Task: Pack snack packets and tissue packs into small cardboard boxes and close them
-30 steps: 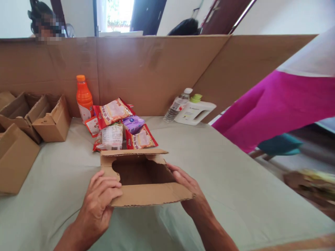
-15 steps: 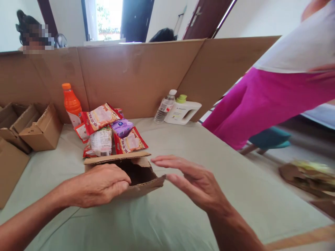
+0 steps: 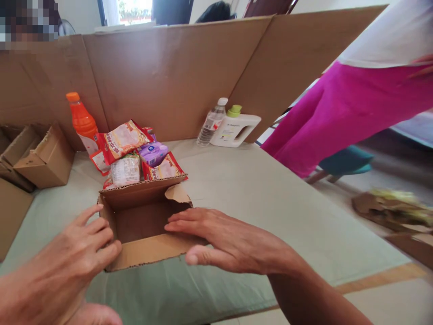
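Now the cardboard box (image 3: 152, 250) sat close to the table's (image 3: 270, 189) near edge, left hand (image 3: 76, 255) spread wide at its left wall, right hand (image 3: 223, 239) open across its right side!

Left hand (image 3: 76, 255) and right hand (image 3: 230, 241) palm-down (2 thumbs (image 3: 204, 257) outspread)

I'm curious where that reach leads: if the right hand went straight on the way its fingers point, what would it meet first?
Probably the cardboard box, at its left inner wall. Depth is unclear, though: passing above that, the right hand might meet the left hand instead.
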### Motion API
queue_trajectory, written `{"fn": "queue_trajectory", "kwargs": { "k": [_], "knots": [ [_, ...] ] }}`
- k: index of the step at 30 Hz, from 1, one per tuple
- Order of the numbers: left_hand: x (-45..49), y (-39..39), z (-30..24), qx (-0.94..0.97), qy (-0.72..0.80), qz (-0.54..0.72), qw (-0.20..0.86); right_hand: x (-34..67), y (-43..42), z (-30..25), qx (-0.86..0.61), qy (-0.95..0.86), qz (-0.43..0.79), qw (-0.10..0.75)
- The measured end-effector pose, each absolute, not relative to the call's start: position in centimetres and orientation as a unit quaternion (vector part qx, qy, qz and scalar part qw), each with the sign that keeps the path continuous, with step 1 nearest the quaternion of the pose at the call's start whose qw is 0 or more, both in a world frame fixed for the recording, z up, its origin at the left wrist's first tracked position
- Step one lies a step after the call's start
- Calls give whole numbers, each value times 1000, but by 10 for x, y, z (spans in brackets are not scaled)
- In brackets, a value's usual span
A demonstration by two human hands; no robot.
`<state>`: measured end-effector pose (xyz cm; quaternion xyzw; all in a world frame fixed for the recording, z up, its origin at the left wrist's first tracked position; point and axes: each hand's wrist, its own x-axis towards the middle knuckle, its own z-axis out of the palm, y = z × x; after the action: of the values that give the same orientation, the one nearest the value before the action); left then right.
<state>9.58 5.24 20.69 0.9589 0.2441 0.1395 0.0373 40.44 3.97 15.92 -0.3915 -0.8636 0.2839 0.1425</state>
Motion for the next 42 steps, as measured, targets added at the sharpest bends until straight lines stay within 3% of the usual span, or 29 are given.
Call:
{"fn": "queue_trajectory", "kwargs": {
  "k": [5, 8, 13, 17, 22, 27, 31, 34, 38, 42],
  "knots": [
    [79, 40, 159, 943, 257, 200, -74, 394, 66, 174, -397, -876, 262, 85],
    [70, 40, 142, 931, 274, 221, -93, 384, 75, 178, -454, -873, 171, 44],
    [59, 45, 143, 932, 274, 222, -88, 384, 72, 174, -533, -844, 57, 25],
    [45, 54, 148, 941, 252, 210, -84, 394, 72, 162, -549, -832, 75, 3],
    [26, 58, 166, 938, 284, 200, -1, 388, 76, 157, -567, -820, 75, -16],
    [44, 67, 175, 893, 402, 193, 63, 374, 73, 158, -557, -828, -56, 18],
    [60, 81, 165, 896, 408, 176, -5, 375, 75, 154, -516, -845, -127, 62],
    [63, 85, 155, 901, 405, 145, -52, 383, 82, 143, -482, -866, -102, 81],
    [62, 85, 147, 898, 415, 133, -55, 400, 93, 126, -492, -869, 33, 52],
    [61, 87, 144, 900, 417, 121, -40, 416, 109, 144, -478, -871, 101, 52]
  ]
}}
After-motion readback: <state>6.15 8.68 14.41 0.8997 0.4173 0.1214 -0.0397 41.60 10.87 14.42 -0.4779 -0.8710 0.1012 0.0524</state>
